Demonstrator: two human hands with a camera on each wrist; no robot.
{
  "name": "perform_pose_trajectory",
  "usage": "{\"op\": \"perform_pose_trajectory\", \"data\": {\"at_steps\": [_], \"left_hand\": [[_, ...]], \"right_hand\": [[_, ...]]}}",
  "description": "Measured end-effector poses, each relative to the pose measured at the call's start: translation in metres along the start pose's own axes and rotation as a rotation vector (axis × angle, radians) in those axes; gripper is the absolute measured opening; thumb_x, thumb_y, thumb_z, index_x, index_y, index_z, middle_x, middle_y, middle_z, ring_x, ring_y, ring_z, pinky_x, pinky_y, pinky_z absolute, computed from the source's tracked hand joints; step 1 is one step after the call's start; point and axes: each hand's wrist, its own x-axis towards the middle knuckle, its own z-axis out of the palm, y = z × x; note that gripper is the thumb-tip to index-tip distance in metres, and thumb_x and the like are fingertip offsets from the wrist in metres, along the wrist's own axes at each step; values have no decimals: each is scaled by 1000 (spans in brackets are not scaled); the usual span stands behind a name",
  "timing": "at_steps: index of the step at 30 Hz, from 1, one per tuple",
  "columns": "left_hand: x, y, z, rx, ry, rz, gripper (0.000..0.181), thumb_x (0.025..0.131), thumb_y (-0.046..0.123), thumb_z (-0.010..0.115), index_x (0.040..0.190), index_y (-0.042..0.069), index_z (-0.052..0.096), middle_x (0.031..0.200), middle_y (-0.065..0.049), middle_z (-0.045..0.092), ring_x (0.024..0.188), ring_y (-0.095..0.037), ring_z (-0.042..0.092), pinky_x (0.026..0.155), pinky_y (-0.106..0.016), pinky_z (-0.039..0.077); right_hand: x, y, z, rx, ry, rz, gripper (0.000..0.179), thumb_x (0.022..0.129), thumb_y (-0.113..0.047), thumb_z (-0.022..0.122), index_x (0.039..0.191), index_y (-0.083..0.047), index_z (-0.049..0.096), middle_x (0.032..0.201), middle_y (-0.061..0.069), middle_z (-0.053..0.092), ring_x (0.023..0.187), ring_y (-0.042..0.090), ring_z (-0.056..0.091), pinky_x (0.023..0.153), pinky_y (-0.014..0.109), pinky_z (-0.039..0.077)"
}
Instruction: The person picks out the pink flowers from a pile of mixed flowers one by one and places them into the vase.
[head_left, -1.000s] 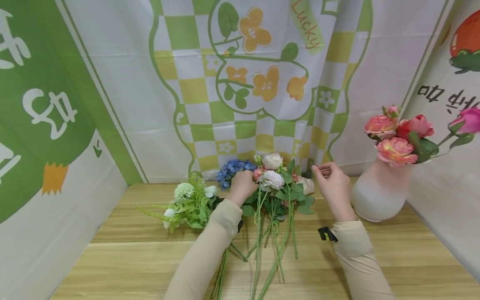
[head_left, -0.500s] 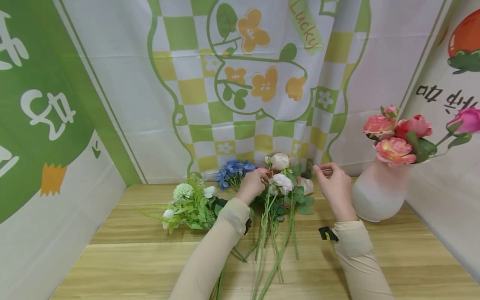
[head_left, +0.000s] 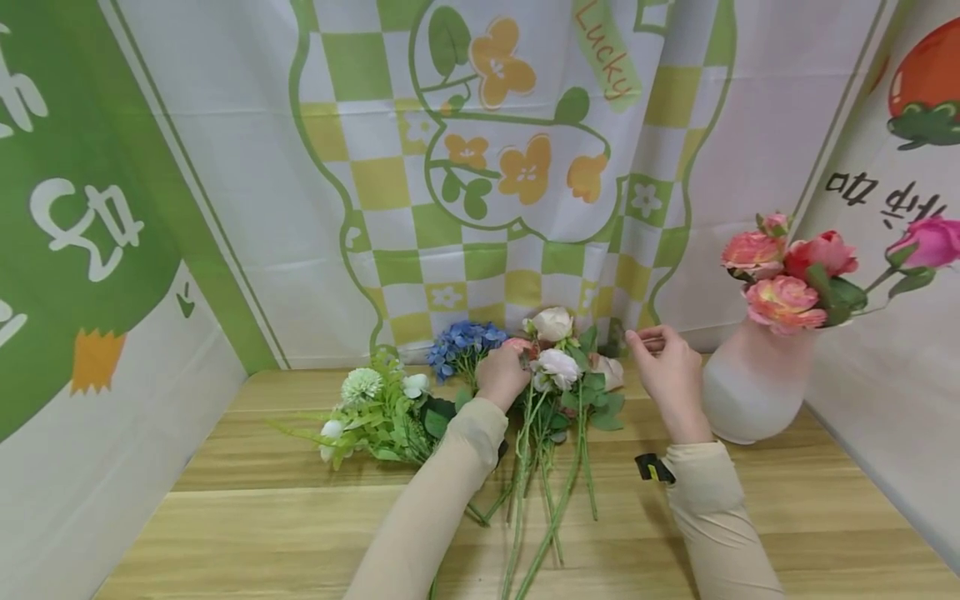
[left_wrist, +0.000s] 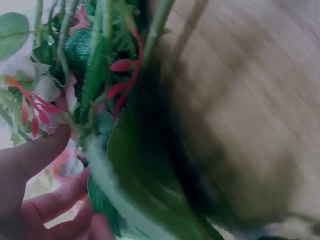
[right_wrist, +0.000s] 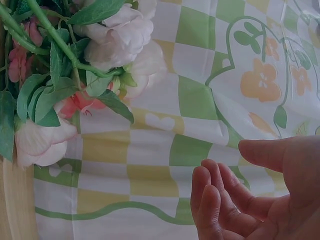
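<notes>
My left hand [head_left: 502, 375] reaches into the pile of artificial flowers on the table. In the left wrist view its thumb [left_wrist: 45, 152] meets a thin green flower stem with pinkish-red sprigs [left_wrist: 37, 107]; leaves and petals hide part of the grip. Beside it are a cream rose [head_left: 552, 323], a pale pink rose [head_left: 557, 369] and a blue hydrangea [head_left: 467, 343]. My right hand [head_left: 666, 375] hovers right of the pile, its fingers loosely bent and holding nothing. Close by that hand stands a white and pink vase [head_left: 757, 383] with coral roses [head_left: 785, 304] in it.
Green and white flowers [head_left: 371, 408] lie at the left of the pile. Long stems [head_left: 555, 517] stretch toward the table's [head_left: 247, 533] near edge. A checked cloth [head_left: 480, 267] hangs behind. A magenta rose [head_left: 926, 243] leans out of the vase to the right.
My left hand moved right among the flowers, then slightly back left; the cream and pale pink roses shifted along with it. The right hand has stayed put beside the vase.
</notes>
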Motion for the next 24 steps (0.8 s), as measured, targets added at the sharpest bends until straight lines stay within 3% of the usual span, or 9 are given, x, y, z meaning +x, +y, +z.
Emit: {"op": "perform_pose_trajectory", "data": {"at_steps": [5,9,20,23,24], "left_hand": [[3,-3,6,19,-34,-31,22,84,38,68,103,28,71,91,-9,72,77,-26,68,52,-37,51],[5,-5,9,-17,-34,-42,21,83,35,68,104,30,70,93,-9,72,80,-27,67,53,-37,49],[6,-10,5,-163,-78,-120,24,83,31,67,105,21,70,99,-10,70,81,-28,65,58,-37,50],[5,-13,2,-246,-76,-144,24,81,30,69,99,13,70,96,-12,70,77,-27,64,56,-37,47],[5,-14,2,-274,-68,-151,19,81,29,69,89,12,69,92,-11,70,73,-27,63,55,-36,45]], "right_hand": [[1,0,1,-3,-2,-2,50,93,-52,49,108,-7,63,101,16,70,88,31,65,71,41,50],[1,1,2,-2,-4,3,50,93,-52,49,108,-7,63,101,15,70,88,31,65,72,41,49],[1,0,2,7,-4,-7,49,94,-50,49,108,-6,63,100,16,70,88,31,65,71,41,50],[1,1,2,9,1,-6,48,93,-50,49,108,-6,63,100,16,70,87,31,65,70,40,50],[1,1,2,9,1,-6,48,93,-50,49,108,-6,63,100,16,70,87,31,65,71,41,50]]}}
